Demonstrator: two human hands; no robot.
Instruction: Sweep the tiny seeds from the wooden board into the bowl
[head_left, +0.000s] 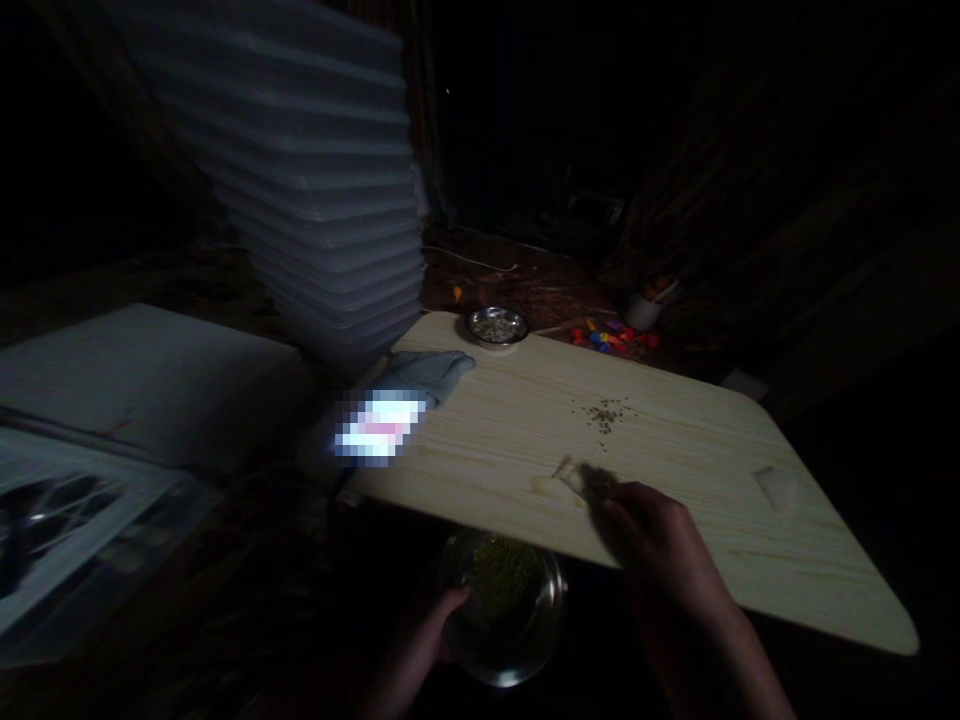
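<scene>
My left hand is closed on the left side of a shiny metal bowl, its thumb over the rim. The bowl sits below the table's near edge and holds a heap of small green grains, too dark to name surely. My right hand is over the near part of the wooden table, fingers pinched together; what they hold, if anything, is hidden. A dark shadow lies beside the fingertips. Beyond them, a loose scatter of small dark grains lies on the tabletop.
A second metal bowl with pale contents stands at the far left corner. Near it lie a grey-blue cloth and a bright blurred screen. Left stands a tall white ridged stack. Colourful small items lie beyond the table.
</scene>
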